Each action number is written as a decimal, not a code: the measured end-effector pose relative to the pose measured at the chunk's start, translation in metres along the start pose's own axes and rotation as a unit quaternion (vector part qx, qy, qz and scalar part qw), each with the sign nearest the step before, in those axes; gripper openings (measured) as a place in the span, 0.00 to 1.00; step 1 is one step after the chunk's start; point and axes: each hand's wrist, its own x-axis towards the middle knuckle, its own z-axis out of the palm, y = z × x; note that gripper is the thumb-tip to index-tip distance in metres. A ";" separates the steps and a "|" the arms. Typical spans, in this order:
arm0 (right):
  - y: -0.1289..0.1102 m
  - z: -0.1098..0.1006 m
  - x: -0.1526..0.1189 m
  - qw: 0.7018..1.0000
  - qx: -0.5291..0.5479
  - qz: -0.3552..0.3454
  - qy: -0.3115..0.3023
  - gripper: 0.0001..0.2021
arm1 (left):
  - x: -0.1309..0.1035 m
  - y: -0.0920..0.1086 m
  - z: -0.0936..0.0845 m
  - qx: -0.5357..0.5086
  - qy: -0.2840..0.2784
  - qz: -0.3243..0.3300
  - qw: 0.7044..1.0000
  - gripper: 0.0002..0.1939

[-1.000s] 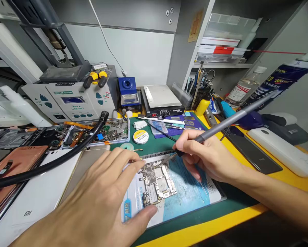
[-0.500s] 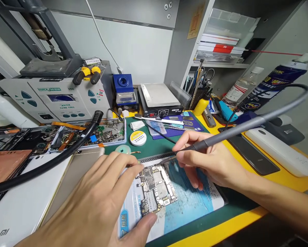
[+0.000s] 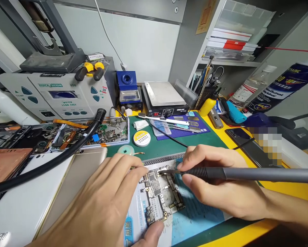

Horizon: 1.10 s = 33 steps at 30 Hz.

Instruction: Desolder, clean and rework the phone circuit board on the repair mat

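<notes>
Right hand (image 3: pixel 215 178): gripping soldering iron (image 3: pixel 207 173), tip now lowered over circuit board (image 3: pixel 156 192), contact unclear. Left hand (image 3: pixel 99 202): fingers at board's edge, apparently steadying.

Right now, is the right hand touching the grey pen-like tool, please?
Touching. The head view shows the right hand with its fingers pinching the grey pen-like tool.

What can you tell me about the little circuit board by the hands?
The circuit board is thin, with an uneven outline. Tiny black, silvery and gold-coloured parts crowd it, beside flat, metal-looking grey patches. It lies flat on a blue and white sheet. The left hand has its thumb and a finger at the edges. The right hand holds a grey, pen-like tool, its thin tip at the board's far part.
</notes>
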 end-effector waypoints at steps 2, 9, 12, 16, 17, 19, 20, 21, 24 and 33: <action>-0.001 0.001 0.000 1.000 -0.011 -0.022 -0.002 0.03 | 0.000 -0.001 -0.001 -0.002 0.002 0.010 1.000 0.22; 0.001 0.002 -0.001 0.995 -0.012 -0.103 -0.003 0.07 | 0.001 -0.004 -0.002 -0.003 -0.002 0.029 1.000 0.22; 0.002 0.002 -0.001 0.993 -0.011 -0.120 -0.011 0.08 | 0.003 -0.004 -0.002 -0.009 -0.005 0.033 0.999 0.21; 0.001 0.001 -0.001 0.992 -0.012 -0.128 -0.016 0.08 | 0.005 -0.001 -0.007 -0.018 -0.026 0.028 0.999 0.18; 0.001 0.001 -0.001 0.992 -0.012 -0.127 -0.015 0.08 | 0.005 0.000 -0.008 -0.020 -0.031 0.023 0.999 0.17; 0.001 0.001 -0.002 0.992 -0.012 -0.126 -0.015 0.08 | 0.005 0.002 -0.010 -0.021 -0.038 0.012 0.999 0.16; 0.002 0.002 -0.002 0.992 -0.012 -0.126 -0.017 0.08 | 0.005 0.003 -0.010 -0.020 -0.040 0.008 0.999 0.16; 0.002 0.002 -0.002 0.992 -0.011 -0.126 -0.018 0.08 | 0.004 0.004 -0.011 -0.019 -0.039 0.006 0.999 0.16; 0.004 0.003 -0.001 0.990 -0.008 -0.138 -0.020 0.09 | 0.005 0.005 -0.011 -0.019 -0.038 0.007 0.999 0.17; 0.004 -0.002 -0.004 0.986 -0.013 -0.162 -0.031 0.11 | 0.007 0.006 -0.010 -0.020 -0.029 0.009 0.999 0.17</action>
